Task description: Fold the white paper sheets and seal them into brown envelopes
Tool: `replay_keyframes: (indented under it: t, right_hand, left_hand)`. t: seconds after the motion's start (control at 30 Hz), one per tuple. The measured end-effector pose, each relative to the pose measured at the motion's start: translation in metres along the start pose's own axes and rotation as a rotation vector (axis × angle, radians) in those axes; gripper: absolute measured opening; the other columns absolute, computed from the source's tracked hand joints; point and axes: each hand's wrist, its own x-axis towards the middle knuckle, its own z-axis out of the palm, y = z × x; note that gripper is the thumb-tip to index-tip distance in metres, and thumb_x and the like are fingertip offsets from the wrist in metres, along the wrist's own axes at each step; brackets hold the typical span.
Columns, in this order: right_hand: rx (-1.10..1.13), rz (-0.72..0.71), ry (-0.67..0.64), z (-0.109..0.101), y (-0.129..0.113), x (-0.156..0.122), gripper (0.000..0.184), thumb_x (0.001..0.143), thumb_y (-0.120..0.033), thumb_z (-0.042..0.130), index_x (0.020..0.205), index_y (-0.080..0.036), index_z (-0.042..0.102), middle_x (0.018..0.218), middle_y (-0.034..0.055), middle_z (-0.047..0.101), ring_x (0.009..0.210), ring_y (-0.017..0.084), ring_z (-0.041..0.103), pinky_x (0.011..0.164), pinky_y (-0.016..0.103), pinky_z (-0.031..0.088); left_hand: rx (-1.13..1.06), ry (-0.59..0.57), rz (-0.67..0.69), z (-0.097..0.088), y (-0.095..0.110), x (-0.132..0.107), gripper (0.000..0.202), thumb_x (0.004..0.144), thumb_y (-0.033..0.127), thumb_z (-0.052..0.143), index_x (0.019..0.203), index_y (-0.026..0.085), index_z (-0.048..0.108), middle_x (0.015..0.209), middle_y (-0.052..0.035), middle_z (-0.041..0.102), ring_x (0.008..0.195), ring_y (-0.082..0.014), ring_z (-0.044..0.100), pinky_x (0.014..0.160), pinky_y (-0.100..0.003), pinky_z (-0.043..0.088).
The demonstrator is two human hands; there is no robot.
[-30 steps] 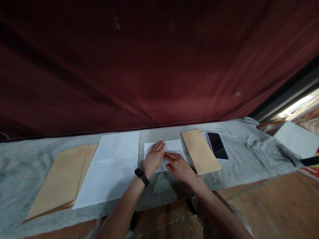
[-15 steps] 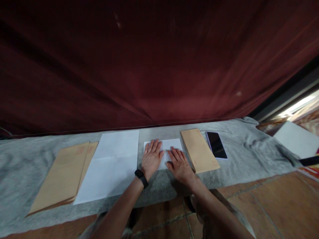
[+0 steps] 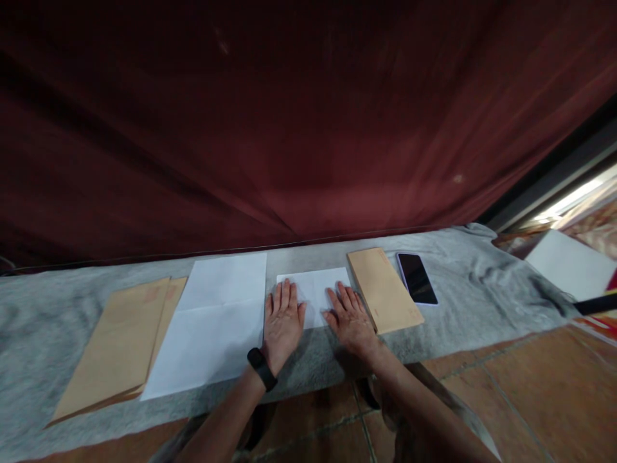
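A small folded white paper (image 3: 315,289) lies flat in front of me on a grey cloth. My left hand (image 3: 284,321), with a black band on its wrist, rests palm down over the paper's left edge, fingers stretched out. On the paper's right part lies my right hand (image 3: 351,320), flat with its fingers spread. Left of my hands is a larger white sheet (image 3: 212,328) with a crease across its middle. A brown envelope (image 3: 384,289) sits just right of my right hand.
More brown envelopes (image 3: 113,341) overlap at the left. A phone with a pale purple edge (image 3: 417,279) lies beside the right-hand envelope. The grey cloth (image 3: 482,283) covers a narrow surface, with a dark red curtain (image 3: 299,128) behind it and a tiled floor (image 3: 554,386) below.
My left hand has slid left and slightly down, uncovering more of the folded paper's middle. My right hand stays almost in place. The view has shifted slightly.
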Motion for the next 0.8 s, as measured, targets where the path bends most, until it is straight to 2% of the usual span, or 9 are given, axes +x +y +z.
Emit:
replay_keyframes:
  t: [0.1, 0.2, 0.3, 0.4, 0.57, 0.8]
  right_hand:
    - [0.004, -0.002, -0.013, -0.001, 0.0, 0.001, 0.057, 0.101, -0.041, 0.052, 0.153, -0.018, 0.043, 0.163, 0.0166, 0.033, 0.149, 0.034, 0.032, 0.119, 0.054, 0.032]
    - [0.019, 0.004, -0.023, -0.004, 0.001, 0.002, 0.057, 0.1, -0.041, 0.054, 0.152, -0.018, 0.045, 0.162, 0.0158, 0.034, 0.148, 0.034, 0.033, 0.118, 0.053, 0.032]
    - [0.031, 0.006, -0.03, -0.007, 0.002, 0.005, 0.053, 0.1, -0.035, 0.052, 0.151, -0.019, 0.047, 0.161, 0.014, 0.037, 0.148, 0.032, 0.034, 0.117, 0.051, 0.035]
    - [0.047, 0.017, -0.037, -0.01, 0.005, 0.007, 0.051, 0.1, -0.031, 0.051, 0.15, -0.018, 0.048, 0.159, 0.013, 0.041, 0.147, 0.03, 0.037, 0.116, 0.049, 0.038]
    - [0.036, 0.084, -0.013, -0.008, 0.005, 0.006, 0.055, 0.097, -0.03, 0.053, 0.147, -0.007, 0.048, 0.158, 0.0207, 0.04, 0.145, 0.034, 0.038, 0.114, 0.05, 0.04]
    - [0.04, 0.154, 0.02, -0.007, 0.002, 0.01, 0.055, 0.096, -0.029, 0.052, 0.146, -0.005, 0.047, 0.155, 0.0247, 0.042, 0.143, 0.035, 0.042, 0.112, 0.05, 0.041]
  left_hand:
    - [-0.046, -0.023, 0.1, -0.009, 0.006, -0.008, 0.055, 0.101, 0.03, 0.038, 0.155, 0.018, 0.037, 0.164, -0.0111, 0.033, 0.154, -0.0316, 0.024, 0.123, -0.058, 0.025]
    - [-0.106, -0.114, 0.225, -0.012, 0.012, -0.012, 0.054, 0.102, 0.03, 0.039, 0.155, 0.024, 0.038, 0.162, -0.0068, 0.037, 0.153, -0.0291, 0.026, 0.122, -0.055, 0.029]
    - [-0.102, -0.167, 0.243, -0.012, 0.017, -0.012, 0.052, 0.102, 0.028, 0.039, 0.154, 0.027, 0.041, 0.16, -0.0047, 0.042, 0.153, -0.0304, 0.027, 0.123, -0.059, 0.024]
    - [-0.103, -0.18, 0.256, -0.012, 0.02, -0.01, 0.05, 0.102, 0.027, 0.038, 0.152, 0.025, 0.043, 0.159, -0.0051, 0.044, 0.152, -0.03, 0.028, 0.124, -0.058, 0.022]
    - [-0.099, -0.214, 0.289, -0.012, 0.021, -0.007, 0.049, 0.102, 0.027, 0.037, 0.151, 0.018, 0.042, 0.159, -0.0097, 0.043, 0.151, -0.0288, 0.031, 0.123, -0.056, 0.025]
    - [-0.065, -0.23, 0.301, -0.009, 0.019, -0.008, 0.054, 0.102, 0.033, 0.042, 0.153, 0.015, 0.038, 0.161, -0.012, 0.039, 0.152, -0.03, 0.029, 0.123, -0.057, 0.024]
